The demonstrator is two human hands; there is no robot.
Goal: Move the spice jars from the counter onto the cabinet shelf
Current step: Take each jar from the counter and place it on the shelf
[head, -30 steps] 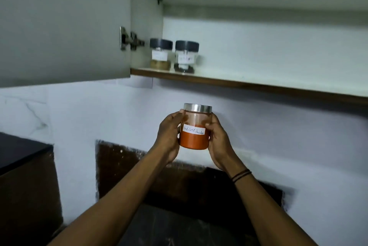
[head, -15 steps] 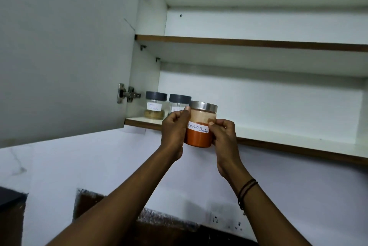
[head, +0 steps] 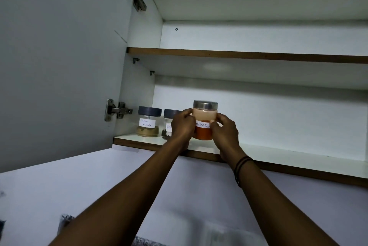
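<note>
While both hands are clamped on it, the chilli jar (head: 205, 124) sits over the front part of the lower shelf (head: 278, 151), to the right of the two dark-lidded jars already up there. Head view, the only one:

- Left hand (head: 182, 126) wraps the jar's left side, fingers curled round the glass; right hand (head: 225, 132) does the same on the right, thumb across the paper label. Steel lid (head: 205, 104) is clear of both hands.
- Can't tell if the base is down on the shelf or a hair above it; the hands and shelf edge hide the contact line.
- Jar looks upright, half full of orange-red powder.
- Pepper jar (head: 169, 124) is right behind the left knuckles, near touching. Masala jar (head: 148, 122) is further left by the cabinet wall.

How I'd do it: lower until the base seats flat, then push it back from the edge, keeping it level. Watch the left knuckles, they could nudge the pepper jar sideways. Release the right hand first, slide the left out forward, not leftward. Plenty of free shelf to the right if more gap is wanted.
</note>
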